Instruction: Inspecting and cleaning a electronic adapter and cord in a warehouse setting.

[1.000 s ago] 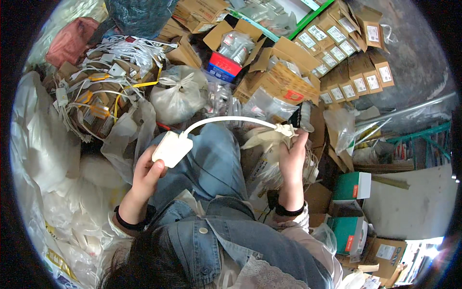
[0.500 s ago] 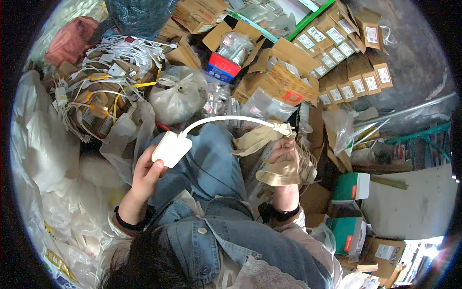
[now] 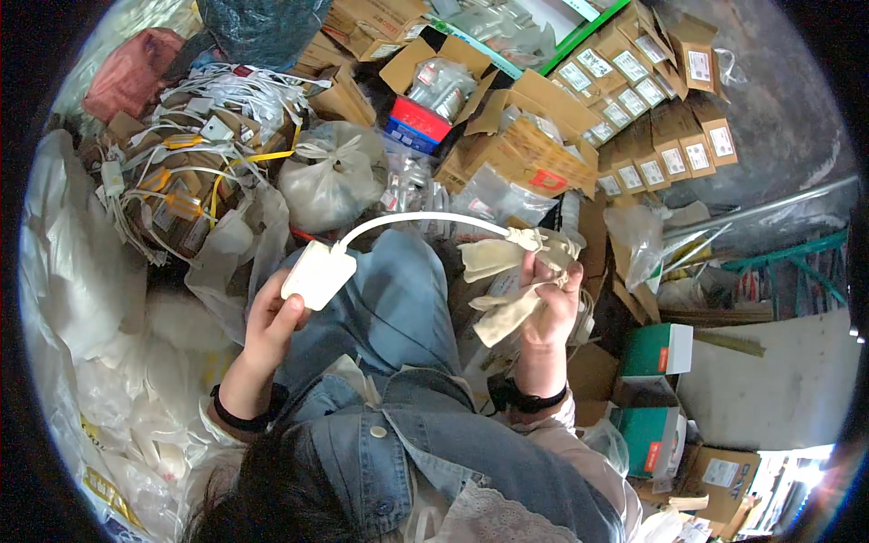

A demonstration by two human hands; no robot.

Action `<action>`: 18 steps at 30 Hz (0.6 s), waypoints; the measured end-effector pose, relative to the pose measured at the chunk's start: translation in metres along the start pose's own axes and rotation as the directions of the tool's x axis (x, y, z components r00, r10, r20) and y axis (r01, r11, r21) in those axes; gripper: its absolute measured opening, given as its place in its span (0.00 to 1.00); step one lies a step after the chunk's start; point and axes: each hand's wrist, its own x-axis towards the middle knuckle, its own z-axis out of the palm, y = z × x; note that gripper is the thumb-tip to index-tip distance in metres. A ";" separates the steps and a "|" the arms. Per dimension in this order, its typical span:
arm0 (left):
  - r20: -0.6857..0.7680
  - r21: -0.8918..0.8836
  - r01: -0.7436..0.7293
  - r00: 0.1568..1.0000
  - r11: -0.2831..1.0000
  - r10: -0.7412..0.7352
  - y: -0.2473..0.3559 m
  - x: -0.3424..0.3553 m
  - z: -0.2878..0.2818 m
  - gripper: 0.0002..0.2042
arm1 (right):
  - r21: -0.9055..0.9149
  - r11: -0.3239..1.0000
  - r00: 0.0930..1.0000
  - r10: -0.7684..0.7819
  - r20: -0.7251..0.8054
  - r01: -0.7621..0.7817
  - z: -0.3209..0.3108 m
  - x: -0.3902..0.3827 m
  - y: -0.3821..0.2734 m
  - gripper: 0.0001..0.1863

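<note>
My left hand [image 3: 276,321] grips a flat white plastic box [image 3: 319,276] with its fingers wrapped round the edge. A white cable [image 3: 421,216] arches from the box to a connector [image 3: 524,238] over at my right hand [image 3: 554,308]. Cream cloth-like strips [image 3: 496,319] hang about that connector and lie among the fingers of my right hand, which are curled on them, partly hidden. Beneath both hands are my denim-covered legs [image 3: 380,308].
Tangled white cables [image 3: 222,131] heap at the upper left beside a tied translucent bag [image 3: 330,195]. Open cardboard boxes [image 3: 502,149] and rows of small cartons [image 3: 683,145] fill the upper right; teal boxes [image 3: 638,443] stand at right, loose plastic sheeting [image 3: 81,299] at left.
The cream strips have shifted and flipped round my right hand, whose fingers have moved among them. The white box and cable have moved slightly up and left.
</note>
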 end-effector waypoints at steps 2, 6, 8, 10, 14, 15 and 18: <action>0.009 -0.007 0.005 1.000 1.000 -0.005 0.000 0.001 0.000 0.26 | -0.097 0.992 0.990 -0.068 0.124 0.080 0.001 -0.003 0.000 0.28; 0.034 -0.052 0.029 0.999 0.998 -0.027 0.001 0.003 0.002 0.26 | -0.529 0.823 0.974 -0.222 0.039 0.208 -0.006 -0.006 0.002 0.14; -0.007 -0.054 0.002 1.000 0.999 -0.002 0.001 0.004 0.005 0.21 | -0.698 0.654 0.948 -0.293 0.123 0.293 -0.013 -0.007 0.002 0.10; -0.025 -0.064 -0.017 1.000 0.998 0.015 0.003 0.004 0.007 0.18 | -0.762 0.537 0.922 -0.326 0.207 0.361 -0.019 -0.008 0.002 0.09; -0.031 -0.048 -0.032 0.999 0.998 0.030 0.004 0.005 0.009 0.18 | -0.852 0.439 0.922 -0.369 0.118 0.285 -0.023 -0.011 0.003 0.07; -0.030 -0.044 -0.035 0.999 0.998 0.034 0.003 0.005 0.009 0.18 | -0.861 0.417 0.922 -0.362 0.135 0.290 -0.022 -0.011 0.002 0.07; 0.013 -0.044 0.024 1.000 0.999 -0.023 0.002 0.005 0.006 0.23 | -0.894 0.330 0.921 -0.344 0.184 0.302 -0.016 -0.008 -0.002 0.06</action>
